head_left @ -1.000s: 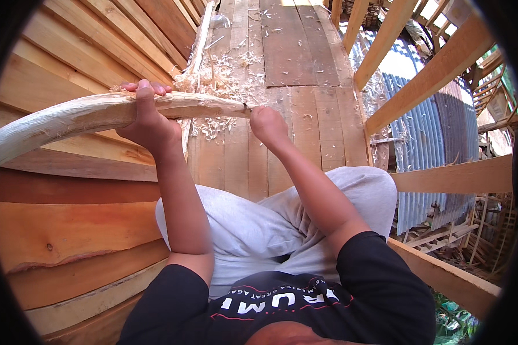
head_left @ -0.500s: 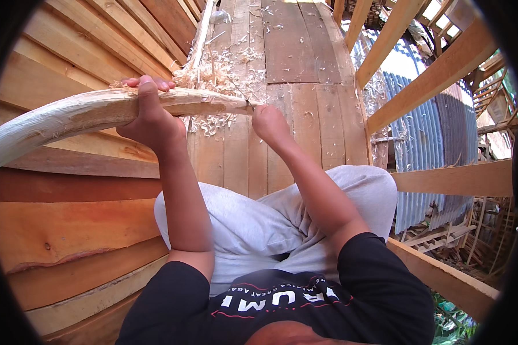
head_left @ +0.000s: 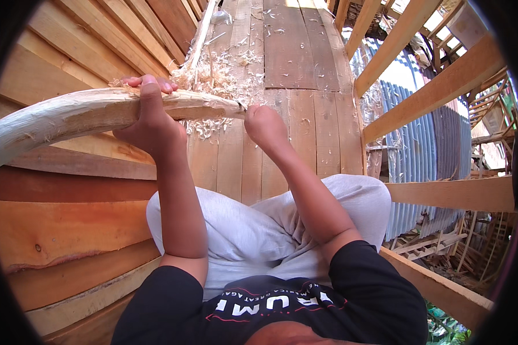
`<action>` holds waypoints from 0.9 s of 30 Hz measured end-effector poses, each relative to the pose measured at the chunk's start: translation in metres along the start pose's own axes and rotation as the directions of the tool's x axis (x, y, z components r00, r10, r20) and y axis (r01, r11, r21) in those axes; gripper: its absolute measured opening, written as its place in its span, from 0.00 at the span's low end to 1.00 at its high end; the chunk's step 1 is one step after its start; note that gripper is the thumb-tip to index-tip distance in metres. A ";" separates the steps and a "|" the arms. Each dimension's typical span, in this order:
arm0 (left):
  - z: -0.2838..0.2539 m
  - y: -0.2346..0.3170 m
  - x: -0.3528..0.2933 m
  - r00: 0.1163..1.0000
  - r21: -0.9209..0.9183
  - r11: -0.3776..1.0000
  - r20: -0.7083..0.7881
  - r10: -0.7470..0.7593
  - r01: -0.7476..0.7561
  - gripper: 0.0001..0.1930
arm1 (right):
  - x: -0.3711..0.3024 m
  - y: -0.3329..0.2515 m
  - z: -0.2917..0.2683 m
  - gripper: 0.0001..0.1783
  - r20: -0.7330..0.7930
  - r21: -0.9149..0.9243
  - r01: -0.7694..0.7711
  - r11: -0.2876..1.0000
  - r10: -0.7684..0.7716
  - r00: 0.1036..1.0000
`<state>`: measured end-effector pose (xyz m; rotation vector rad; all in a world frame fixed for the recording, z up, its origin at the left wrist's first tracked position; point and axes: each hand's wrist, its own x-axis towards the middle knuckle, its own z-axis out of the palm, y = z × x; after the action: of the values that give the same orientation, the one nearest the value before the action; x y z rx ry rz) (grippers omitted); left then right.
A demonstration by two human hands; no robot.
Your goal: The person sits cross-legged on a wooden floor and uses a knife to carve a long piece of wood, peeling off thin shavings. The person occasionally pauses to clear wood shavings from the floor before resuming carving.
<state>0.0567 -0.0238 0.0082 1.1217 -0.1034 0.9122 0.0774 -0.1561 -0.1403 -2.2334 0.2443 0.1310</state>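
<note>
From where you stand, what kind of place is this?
Probably an open-air woodworking site, perhaps a wooden boat under construction: curved planks, shavings, and bare beams beside metal sheeting.

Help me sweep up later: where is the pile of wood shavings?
In the head view the wood shavings lie upper centre on the plank floor, just beyond the curved pole gripped by the left hand.

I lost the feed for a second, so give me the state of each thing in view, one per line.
Left hand: gripping the wooden pole.
Wooden pole: bark stripped, pale, held across the planks.
Right hand: fisted at the pole's end; any tool hidden.
Wood shavings: piled loose on the plank floor.
</note>
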 end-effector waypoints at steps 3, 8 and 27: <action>0.001 0.000 0.000 0.998 0.007 1.000 -0.055 0.019 -0.018 0.13 | -0.018 -0.032 -0.013 0.29 0.040 -0.057 0.026 0.998 -0.024 0.999; -0.007 -0.004 0.012 0.997 -0.084 0.996 -0.059 -0.041 0.036 0.11 | 0.036 0.046 0.017 0.28 0.048 0.021 -0.057 0.998 0.056 0.997; -0.012 -0.002 0.011 1.000 -0.019 1.000 -0.007 -0.019 0.019 0.12 | -0.007 -0.022 -0.011 0.27 0.090 -0.046 0.011 0.999 -0.007 0.996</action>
<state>0.0607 -0.0078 0.0063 1.1004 -0.0951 0.8964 0.0754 -0.1502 -0.1155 -2.2680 0.1840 0.2346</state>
